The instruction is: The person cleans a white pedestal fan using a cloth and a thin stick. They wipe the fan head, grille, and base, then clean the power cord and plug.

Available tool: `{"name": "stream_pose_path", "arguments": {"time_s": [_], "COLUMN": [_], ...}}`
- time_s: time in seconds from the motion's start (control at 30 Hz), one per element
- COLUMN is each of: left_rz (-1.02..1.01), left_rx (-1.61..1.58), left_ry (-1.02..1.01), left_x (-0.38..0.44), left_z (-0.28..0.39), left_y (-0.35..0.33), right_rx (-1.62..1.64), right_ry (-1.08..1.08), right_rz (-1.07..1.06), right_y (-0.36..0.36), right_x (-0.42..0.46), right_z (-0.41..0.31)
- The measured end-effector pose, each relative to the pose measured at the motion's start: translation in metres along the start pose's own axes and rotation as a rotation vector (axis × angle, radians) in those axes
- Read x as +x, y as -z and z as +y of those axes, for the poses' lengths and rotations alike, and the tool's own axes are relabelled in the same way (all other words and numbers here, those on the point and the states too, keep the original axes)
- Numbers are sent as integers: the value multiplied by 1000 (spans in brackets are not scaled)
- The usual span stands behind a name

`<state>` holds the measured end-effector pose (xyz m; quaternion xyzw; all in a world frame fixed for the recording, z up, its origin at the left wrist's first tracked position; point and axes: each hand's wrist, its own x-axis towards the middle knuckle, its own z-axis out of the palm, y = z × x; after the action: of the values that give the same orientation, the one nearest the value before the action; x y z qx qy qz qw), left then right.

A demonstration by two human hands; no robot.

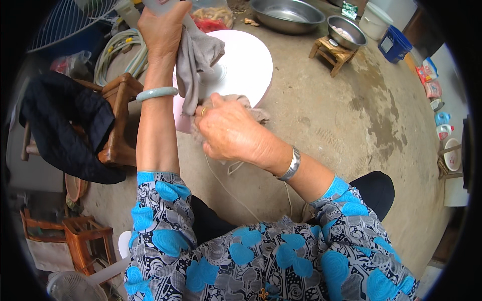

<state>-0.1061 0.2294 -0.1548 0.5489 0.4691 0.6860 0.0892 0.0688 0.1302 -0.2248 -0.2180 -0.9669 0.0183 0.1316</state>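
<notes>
My left hand (163,28), with a pale bangle at the wrist, is raised at the upper left and closed around a whitish, partly see-through part whose top runs out of view. A grey cloth (199,52) hangs beside that hand. Below and right of it, my right hand (229,129) holds a bunched greyish-brown cloth (241,101) at the near edge of a round white base with a pink side (244,64), which rests on the floor. A thin white cord (226,190) trails from under my right hand toward me.
A wooden chair (120,113) with a dark garment (64,124) stands at left, near a coiled hose (120,56). Beyond the base are a large metal basin (288,17) and a metal bowl (346,32) on a small wooden stool (335,52). A fan (77,288) is at lower left.
</notes>
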Motion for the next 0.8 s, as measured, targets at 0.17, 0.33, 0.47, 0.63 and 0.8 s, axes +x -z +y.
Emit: {"name": "stream_pose_path", "arguments": {"time_s": [0.17, 0.33, 0.47, 0.63, 0.8], "left_rz": [-67, -159, -208, -202, -82], "left_rx": [-148, -288, -392, -204, -161], "left_ry": [37, 61, 65, 82, -34], "left_x": [-2, -4, -2, -5, -13], "left_z": [-1, 18, 20, 14, 10], "left_y": [4, 6, 0, 6, -13], "right_rx": [6, -156, -232, -229, -286], "right_ry": [-214, -118, -49, -124, -72], "right_rz": [2, 110, -29, -214, -432], "right_y": [18, 27, 28, 40, 52], "right_x": [-3, 26, 46, 11, -9], "right_z": [46, 127, 131, 101, 54]}}
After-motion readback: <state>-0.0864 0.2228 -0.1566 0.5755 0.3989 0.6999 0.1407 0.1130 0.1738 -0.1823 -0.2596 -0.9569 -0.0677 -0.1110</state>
